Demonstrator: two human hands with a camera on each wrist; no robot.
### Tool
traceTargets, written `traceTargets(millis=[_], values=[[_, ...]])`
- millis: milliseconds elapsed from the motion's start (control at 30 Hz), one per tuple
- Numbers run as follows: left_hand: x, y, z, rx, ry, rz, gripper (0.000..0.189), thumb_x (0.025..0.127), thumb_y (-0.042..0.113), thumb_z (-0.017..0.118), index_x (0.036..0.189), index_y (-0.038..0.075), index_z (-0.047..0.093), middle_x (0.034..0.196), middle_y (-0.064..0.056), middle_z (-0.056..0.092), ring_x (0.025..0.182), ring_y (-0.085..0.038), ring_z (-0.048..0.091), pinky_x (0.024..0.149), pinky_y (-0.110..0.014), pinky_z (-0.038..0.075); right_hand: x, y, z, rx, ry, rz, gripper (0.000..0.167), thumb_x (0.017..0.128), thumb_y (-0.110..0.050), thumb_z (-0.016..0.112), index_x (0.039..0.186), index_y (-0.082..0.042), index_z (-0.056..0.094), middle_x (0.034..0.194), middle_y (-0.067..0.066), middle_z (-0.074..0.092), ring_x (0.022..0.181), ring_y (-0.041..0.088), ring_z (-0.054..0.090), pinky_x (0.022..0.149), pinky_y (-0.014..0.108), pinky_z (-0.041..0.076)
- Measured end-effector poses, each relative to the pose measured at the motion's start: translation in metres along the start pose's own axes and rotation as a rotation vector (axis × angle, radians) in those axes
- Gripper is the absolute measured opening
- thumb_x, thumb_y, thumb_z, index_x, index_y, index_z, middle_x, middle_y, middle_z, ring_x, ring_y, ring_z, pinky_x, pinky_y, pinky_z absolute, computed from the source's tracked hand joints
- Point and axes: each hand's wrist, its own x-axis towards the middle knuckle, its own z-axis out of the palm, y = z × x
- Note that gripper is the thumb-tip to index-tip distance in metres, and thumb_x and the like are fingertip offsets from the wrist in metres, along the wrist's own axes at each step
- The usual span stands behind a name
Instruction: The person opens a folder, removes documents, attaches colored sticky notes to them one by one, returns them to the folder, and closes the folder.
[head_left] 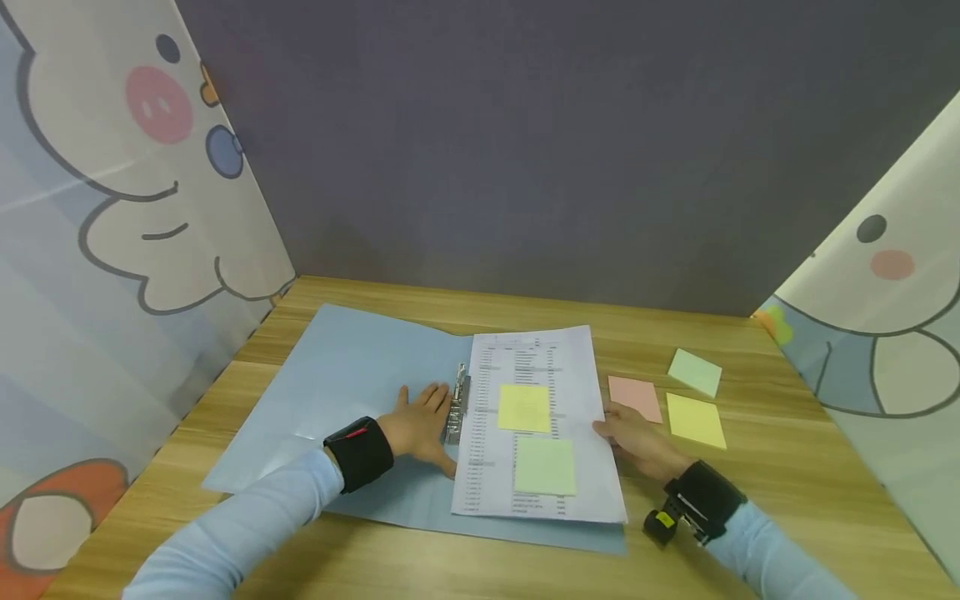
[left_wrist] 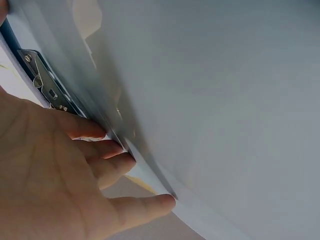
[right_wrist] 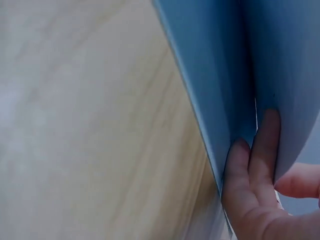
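Observation:
A light blue folder (head_left: 322,392) lies spread out on the table, with a metal lever clip (head_left: 456,408) along its fold. Printed sheets (head_left: 577,358) are stacked on its right side; on the top one sit a yellow sticky note (head_left: 525,408) and a green sticky note (head_left: 545,467). My left hand (head_left: 423,429) rests with spread fingers on the folder just left of the clip, its thumb near the sheets' left edge. My right hand (head_left: 641,442) pinches the sheets' right edge. In the right wrist view its fingers (right_wrist: 262,165) reach under the raised paper (right_wrist: 290,65).
Right of the folder, a pink sticky note pad (head_left: 637,398), a green pad (head_left: 695,372) and a yellow pad (head_left: 697,421) lie on the wooden table (head_left: 810,500). A dark panel (head_left: 570,167) stands behind, with cartoon-printed cloth (head_left: 67,292) at both sides.

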Motion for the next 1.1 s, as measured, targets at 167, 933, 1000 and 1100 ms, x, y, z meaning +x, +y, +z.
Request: traceTargets(millis=[167, 933, 1000, 1100], values=[[0.002, -0.003, -0.002, -0.009, -0.044, 0.008, 0.120, 0.061, 0.070, 0.067, 0.145, 0.002, 0.017, 0.154, -0.012, 0.011, 0.141, -0.029, 0.010, 0.106, -0.063, 0.012, 0.000, -0.002, 0.005, -0.037, 0.022, 0.011, 0.045, 0.094, -0.012, 0.044, 0.134, 0.006, 0.034, 0.110, 0.014, 0.061, 0.090, 0.018, 0.059, 0.076, 0.030, 0.048], [0.005, -0.002, -0.009, -0.010, -0.092, -0.029, 0.097, 0.075, 0.060, 0.062, 0.144, 0.003, 0.025, 0.153, -0.012, 0.016, 0.141, -0.029, 0.015, 0.107, -0.061, 0.013, 0.016, -0.034, 0.033, -0.759, 0.211, -0.302, 0.073, 0.082, -0.019, 0.066, 0.137, 0.009, 0.029, 0.141, 0.028, 0.029, 0.128, 0.043, 0.032, 0.101, 0.057, 0.031], [0.006, 0.000, -0.009, -0.005, -0.090, -0.035, 0.097, 0.075, 0.060, 0.063, 0.144, 0.003, 0.026, 0.153, -0.012, 0.017, 0.141, -0.028, 0.016, 0.107, -0.061, 0.013, 0.019, -0.042, 0.045, -0.915, 0.150, -0.394, 0.078, 0.079, -0.028, 0.070, 0.137, 0.007, 0.033, 0.146, 0.025, 0.024, 0.134, 0.043, 0.023, 0.104, 0.061, 0.020], [0.007, 0.003, -0.009, 0.020, -0.079, -0.037, 0.097, 0.074, 0.061, 0.063, 0.143, 0.003, 0.027, 0.152, -0.012, 0.018, 0.140, -0.028, 0.017, 0.106, -0.062, 0.013, 0.028, -0.050, 0.063, -1.032, 0.019, -0.458, 0.087, 0.074, -0.043, 0.072, 0.139, 0.001, 0.034, 0.149, 0.021, 0.021, 0.137, 0.040, 0.016, 0.103, 0.066, 0.013]])
